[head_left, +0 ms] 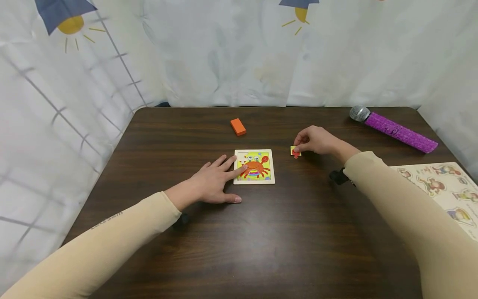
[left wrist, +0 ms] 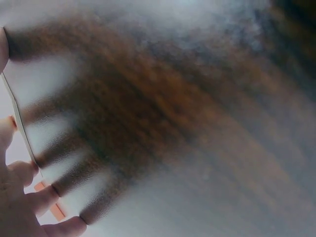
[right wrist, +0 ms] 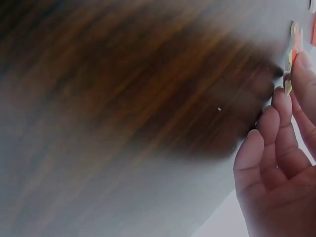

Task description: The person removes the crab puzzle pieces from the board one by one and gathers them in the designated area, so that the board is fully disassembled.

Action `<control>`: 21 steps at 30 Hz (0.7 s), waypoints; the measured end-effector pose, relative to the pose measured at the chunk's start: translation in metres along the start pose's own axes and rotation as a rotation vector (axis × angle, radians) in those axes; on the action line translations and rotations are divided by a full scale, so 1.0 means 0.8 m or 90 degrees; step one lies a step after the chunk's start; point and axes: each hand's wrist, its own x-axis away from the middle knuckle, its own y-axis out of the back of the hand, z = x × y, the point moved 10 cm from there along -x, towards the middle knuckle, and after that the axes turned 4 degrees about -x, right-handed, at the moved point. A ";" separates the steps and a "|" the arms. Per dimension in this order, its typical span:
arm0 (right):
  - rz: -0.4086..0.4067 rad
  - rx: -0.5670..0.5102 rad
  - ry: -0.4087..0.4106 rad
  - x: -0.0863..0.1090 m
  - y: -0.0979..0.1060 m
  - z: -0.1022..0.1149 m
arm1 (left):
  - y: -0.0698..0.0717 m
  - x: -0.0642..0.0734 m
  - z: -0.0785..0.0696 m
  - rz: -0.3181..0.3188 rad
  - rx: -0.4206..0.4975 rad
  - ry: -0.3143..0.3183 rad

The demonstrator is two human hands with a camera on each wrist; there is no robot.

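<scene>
Currently, a splayed left hand [head_left: 210, 182] touches the crab puzzle [head_left: 255, 167], right hand [head_left: 316, 140] pinching a piece [head_left: 294, 152].

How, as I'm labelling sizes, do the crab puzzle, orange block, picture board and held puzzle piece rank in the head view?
Picture board, even cut off
Crab puzzle
Orange block, puzzle piece: unsure; right hand partly covers the piece

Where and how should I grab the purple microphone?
Probably grip the purple microphone by the middle of its long, straight handle, coming from above with the right hand once that releases the puzzle piece; the microphone lies slanted, silver head at the far left end.
</scene>
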 end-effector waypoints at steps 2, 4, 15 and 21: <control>0.000 0.001 0.002 0.000 -0.001 0.000 | 0.000 0.000 0.000 -0.001 0.000 0.000; -0.001 0.003 0.006 0.000 -0.001 0.001 | 0.001 0.001 0.000 -0.002 0.001 0.000; 0.002 0.016 0.001 0.000 -0.003 0.000 | -0.001 0.000 0.000 0.000 0.008 0.000; 0.005 0.018 0.004 0.001 -0.002 0.002 | -0.001 0.000 0.001 0.001 0.004 0.002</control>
